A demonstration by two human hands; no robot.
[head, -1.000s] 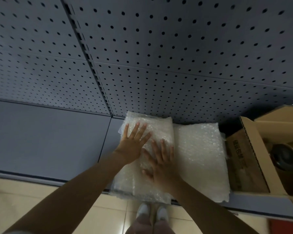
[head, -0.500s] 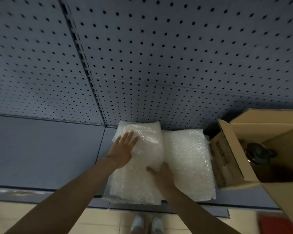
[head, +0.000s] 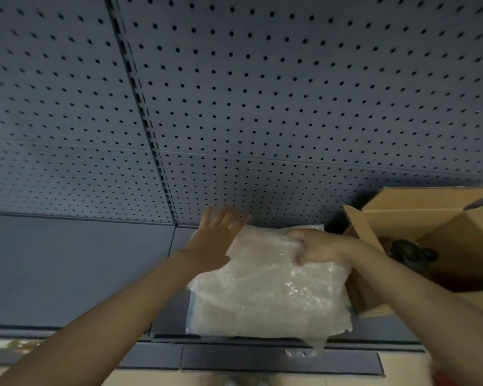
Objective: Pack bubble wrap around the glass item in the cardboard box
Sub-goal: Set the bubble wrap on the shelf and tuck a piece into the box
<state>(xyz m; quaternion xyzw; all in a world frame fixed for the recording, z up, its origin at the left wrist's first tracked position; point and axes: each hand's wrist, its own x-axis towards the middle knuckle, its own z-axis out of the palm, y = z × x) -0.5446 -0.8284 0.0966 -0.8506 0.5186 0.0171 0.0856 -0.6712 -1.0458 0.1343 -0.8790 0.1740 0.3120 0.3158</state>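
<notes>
Overhead, a dark pegboard wall (head: pixel 262 93) fills the upper two thirds of the frame, two panels split by one slotted upright left of centre. Below it runs a single grey shelf (head: pixel 67 268), which carries everything else.

One cardboard box (head: pixel 435 218) sits at the right edge, its flaps folded out, probably so the interior is free to load. Inside, low in the box at mid-right of the frame, lies one dark, rounded object, the glass item (head: pixel 410 253); its shape is too dim to make out further.

Just left of the box, in the lower centre, is the bubble wrap (head: pixel 268 291): one sheet raised at its far edge above a flat stack whose count cannot be told. A scrap hangs over the shelf's front lip.

Two bare hands work on it. The right hand (head: pixel 318 247) has its fingers curled over the lifted sheet's upper right corner, pinching it, likely to peel it from the stack and carry it toward the box. The left hand (head: pixel 215 238) lies flat with straight, spread fingers at the sheet's upper left edge, seemingly steadying the pile; it grips nothing.

No wrap is seen in the box yet.
</notes>
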